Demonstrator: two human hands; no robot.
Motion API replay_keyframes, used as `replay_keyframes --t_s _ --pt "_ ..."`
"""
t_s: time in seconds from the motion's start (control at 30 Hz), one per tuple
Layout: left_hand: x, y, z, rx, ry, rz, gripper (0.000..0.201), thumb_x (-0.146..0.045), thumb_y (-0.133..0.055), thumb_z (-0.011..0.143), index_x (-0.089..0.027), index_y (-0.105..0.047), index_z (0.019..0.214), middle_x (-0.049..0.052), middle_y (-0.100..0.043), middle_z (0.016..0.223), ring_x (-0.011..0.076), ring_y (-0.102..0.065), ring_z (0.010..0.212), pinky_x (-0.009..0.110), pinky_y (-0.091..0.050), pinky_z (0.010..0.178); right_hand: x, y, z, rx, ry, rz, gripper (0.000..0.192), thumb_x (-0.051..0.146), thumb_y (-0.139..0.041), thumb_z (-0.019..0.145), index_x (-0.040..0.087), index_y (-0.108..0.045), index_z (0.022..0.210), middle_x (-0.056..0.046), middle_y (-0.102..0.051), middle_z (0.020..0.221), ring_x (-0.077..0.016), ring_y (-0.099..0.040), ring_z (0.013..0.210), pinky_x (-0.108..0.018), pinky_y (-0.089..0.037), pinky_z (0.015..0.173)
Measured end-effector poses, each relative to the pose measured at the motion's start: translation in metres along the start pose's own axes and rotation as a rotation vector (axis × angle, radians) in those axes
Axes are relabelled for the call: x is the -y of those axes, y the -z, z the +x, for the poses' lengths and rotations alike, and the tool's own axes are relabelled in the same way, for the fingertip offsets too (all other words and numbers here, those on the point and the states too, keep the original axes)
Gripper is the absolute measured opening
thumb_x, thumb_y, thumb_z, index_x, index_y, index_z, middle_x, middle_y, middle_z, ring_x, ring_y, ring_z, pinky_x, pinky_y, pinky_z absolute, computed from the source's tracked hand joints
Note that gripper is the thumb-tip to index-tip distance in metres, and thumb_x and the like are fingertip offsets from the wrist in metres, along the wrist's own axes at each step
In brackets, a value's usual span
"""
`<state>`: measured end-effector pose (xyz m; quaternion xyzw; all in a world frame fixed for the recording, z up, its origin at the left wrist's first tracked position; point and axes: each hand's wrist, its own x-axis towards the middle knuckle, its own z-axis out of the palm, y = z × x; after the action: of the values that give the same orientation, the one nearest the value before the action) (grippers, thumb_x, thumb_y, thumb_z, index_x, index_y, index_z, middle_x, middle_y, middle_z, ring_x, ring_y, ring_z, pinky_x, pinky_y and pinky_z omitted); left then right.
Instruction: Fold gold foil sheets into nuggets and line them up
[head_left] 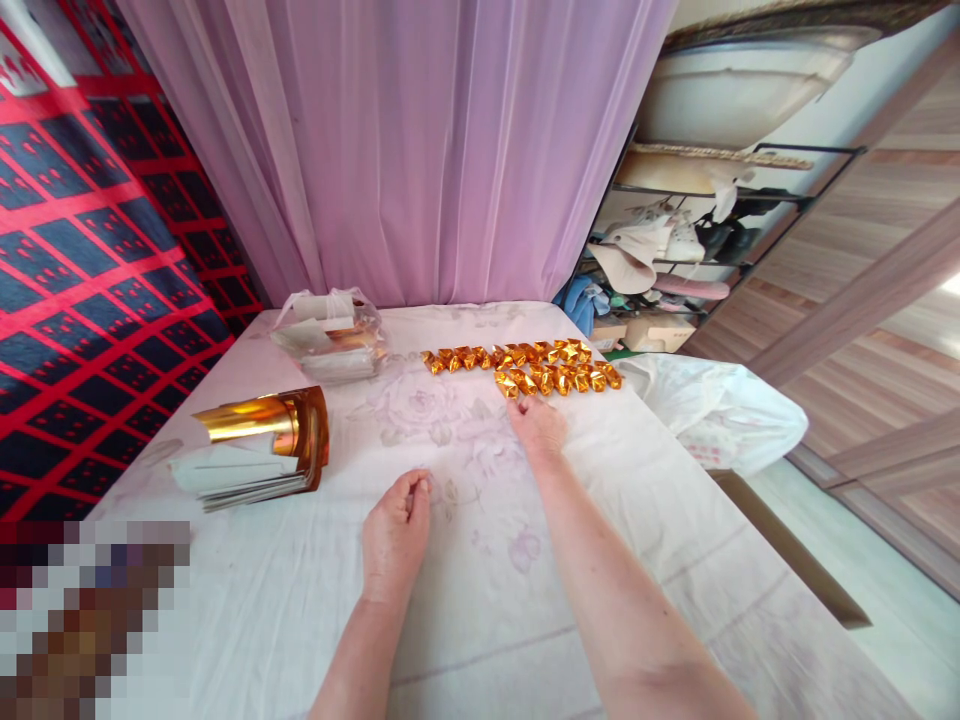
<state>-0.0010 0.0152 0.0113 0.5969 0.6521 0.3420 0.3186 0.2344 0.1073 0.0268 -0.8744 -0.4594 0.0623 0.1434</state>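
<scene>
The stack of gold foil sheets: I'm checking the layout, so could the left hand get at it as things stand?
Probably yes. The left hand rests empty on the cloth, and only bare cloth lies between it and the stack of gold foil sheets to its left.

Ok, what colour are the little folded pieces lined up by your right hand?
Shiny gold-orange foil: the folded pieces show best in the head view, just beyond the right hand.

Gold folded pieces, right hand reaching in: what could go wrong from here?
1. The right hand sits at the near end of the short front row of gold folded pieces; a nudge could knock the tightly packed rows out of line.
2. The stack of gold sheets curls up and lies near the table edge; it might slide off.
3. The white plastic bag overhangs the right edge and could drop.
</scene>
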Motion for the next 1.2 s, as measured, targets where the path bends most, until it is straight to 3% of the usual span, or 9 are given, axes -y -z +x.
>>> replay_keyframes --t_s 0.4,0.53,0.77,0.9,1.2 --pt "0.005 -0.002 0.004 0.004 -0.002 -0.05 0.025 -0.035 -0.047 0.09 -0.027 -0.067 0.103 -0.001 -0.076 0.088 0.0161 -0.069 0.072 0.026 -0.05 0.072 -0.015 0.003 -0.018 0.051 0.085 0.074 0.026 0.04 -0.051 0.09 0.024 -0.071 0.085 -0.005 -0.074 0.084 -0.0207 -0.066 0.081 -0.027 -0.041 0.067" --pt "0.006 -0.003 0.003 -0.009 -0.016 -0.071 0.024 -0.034 -0.047 0.09 -0.027 -0.068 0.101 -0.001 -0.076 0.085 0.0156 -0.069 0.069 0.026 -0.051 0.069 -0.019 0.0 -0.044 0.065 0.148 0.147 0.026 0.04 -0.052 0.089 0.024 -0.07 0.08 -0.003 -0.073 0.077 -0.0188 -0.065 0.072 -0.026 -0.037 0.059" --pt "0.011 -0.007 0.005 -0.039 -0.049 -0.104 0.026 -0.035 -0.046 0.091 -0.024 -0.068 0.1 0.0 -0.075 0.082 0.0149 -0.068 0.068 0.024 -0.052 0.066 -0.017 -0.015 -0.092 0.041 0.273 0.291 0.031 0.046 -0.047 0.086 0.024 -0.066 0.074 -0.003 -0.072 0.073 -0.0178 -0.065 0.07 -0.025 -0.037 0.06" --pt "0.015 -0.01 0.007 -0.058 -0.067 -0.107 0.028 -0.037 -0.045 0.091 -0.023 -0.068 0.101 0.001 -0.075 0.082 0.0146 -0.068 0.066 0.024 -0.052 0.064 -0.019 -0.02 -0.09 -0.043 0.287 0.486 0.039 0.055 -0.044 0.08 0.023 -0.062 0.067 -0.004 -0.069 0.064 -0.0194 -0.062 0.063 -0.027 -0.038 0.059" --pt "0.009 -0.006 0.001 -0.111 -0.165 -0.007 0.029 -0.033 -0.043 0.092 -0.022 -0.069 0.098 0.0 -0.074 0.077 0.0123 -0.065 0.057 0.021 -0.051 0.059 -0.021 -0.022 -0.082 -0.068 0.286 0.641 0.046 0.063 -0.04 0.074 0.023 -0.061 0.064 -0.005 -0.066 0.06 -0.0211 -0.06 0.06 -0.029 -0.039 0.059"
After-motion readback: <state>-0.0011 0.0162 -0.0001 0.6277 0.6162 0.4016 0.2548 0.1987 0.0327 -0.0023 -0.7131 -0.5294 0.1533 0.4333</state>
